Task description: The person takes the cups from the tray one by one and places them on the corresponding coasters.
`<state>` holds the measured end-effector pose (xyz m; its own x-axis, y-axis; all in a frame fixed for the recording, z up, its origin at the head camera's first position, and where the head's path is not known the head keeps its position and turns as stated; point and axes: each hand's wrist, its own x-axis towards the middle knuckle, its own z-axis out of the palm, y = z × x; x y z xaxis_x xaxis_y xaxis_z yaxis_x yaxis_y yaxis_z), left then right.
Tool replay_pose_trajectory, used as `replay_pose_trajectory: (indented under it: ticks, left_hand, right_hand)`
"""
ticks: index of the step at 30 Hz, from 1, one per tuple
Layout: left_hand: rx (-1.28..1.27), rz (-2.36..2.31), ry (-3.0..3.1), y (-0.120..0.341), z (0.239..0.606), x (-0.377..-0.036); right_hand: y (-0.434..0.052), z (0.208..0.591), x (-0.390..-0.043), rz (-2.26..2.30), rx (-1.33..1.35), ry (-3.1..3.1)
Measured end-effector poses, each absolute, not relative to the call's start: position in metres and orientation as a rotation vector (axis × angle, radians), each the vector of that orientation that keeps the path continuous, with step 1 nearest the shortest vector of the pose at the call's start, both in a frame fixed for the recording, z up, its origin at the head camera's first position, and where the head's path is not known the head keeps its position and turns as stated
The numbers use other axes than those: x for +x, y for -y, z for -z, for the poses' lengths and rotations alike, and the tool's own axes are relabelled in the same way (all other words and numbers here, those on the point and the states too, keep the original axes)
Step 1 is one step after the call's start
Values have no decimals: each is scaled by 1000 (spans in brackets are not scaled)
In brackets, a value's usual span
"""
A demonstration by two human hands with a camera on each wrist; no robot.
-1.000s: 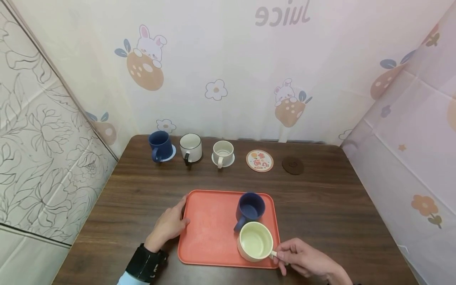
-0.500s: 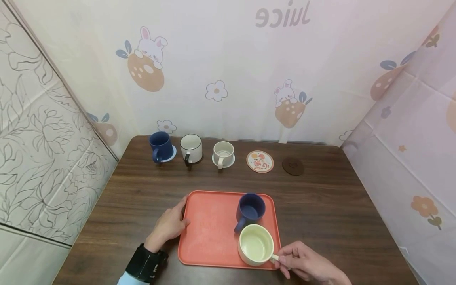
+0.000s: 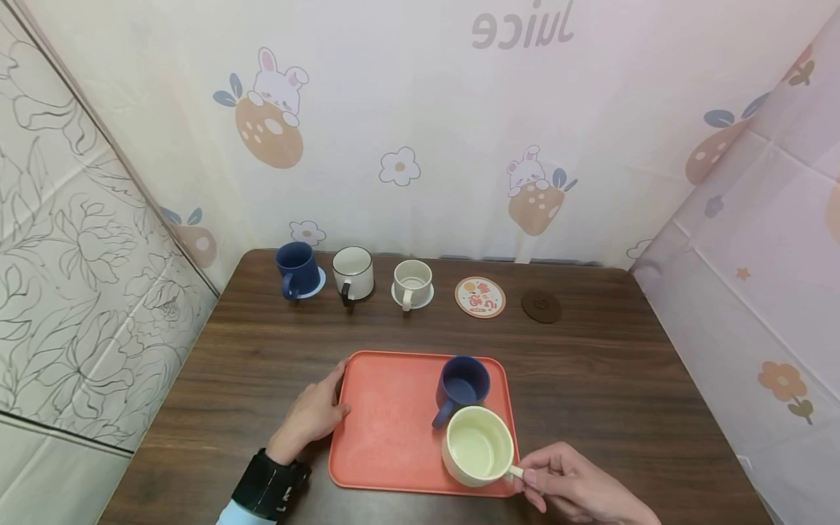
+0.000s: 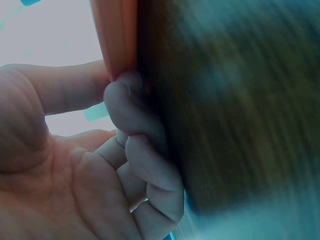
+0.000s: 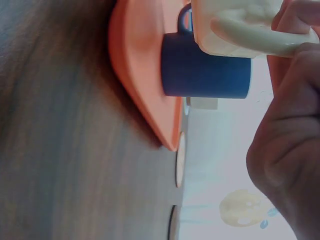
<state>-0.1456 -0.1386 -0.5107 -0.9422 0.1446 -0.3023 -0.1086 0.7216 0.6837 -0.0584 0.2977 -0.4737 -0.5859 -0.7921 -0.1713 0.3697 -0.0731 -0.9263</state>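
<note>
With the fingers and thumb of my right hand (image 3: 571,481) I pinch the handle of a pale yellow-green cup (image 3: 477,448). In the right wrist view this cup (image 5: 225,25) hangs above the tray floor, in front of a dark blue mug. That blue mug (image 3: 463,383) stands upright on the right half of a coral-red tray (image 3: 387,430). My left hand (image 3: 308,419) grips the tray's left edge. The left wrist view has the thumb over the tray rim (image 4: 117,35) and the fingers (image 4: 150,160) curled at its underside.
Along the table's back edge stand a blue mug (image 3: 297,268), a white mug (image 3: 353,273) with a black handle and a small cream cup (image 3: 412,281), each on a coaster. To their right lie a printed coaster (image 3: 480,297) and a dark brown coaster (image 3: 541,306). Printed curtains surround the table.
The yellow-green cup has shifted slightly to the right and up off the tray, together with my right hand. My left hand, the tray and the blue mug have stayed put.
</note>
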Motion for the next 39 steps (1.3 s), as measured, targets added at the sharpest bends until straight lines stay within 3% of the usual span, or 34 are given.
replay_pose_trajectory:
  ticks: [18, 39]
  left_hand:
    - [40, -1063, -2602, 139, 512, -145]
    - [38, -1046, -2606, 139, 513, -145]
  right_hand:
    - [-305, 444, -63, 1879, -619, -1365]
    - [-318, 422, -65, 1945, -556, -1585]
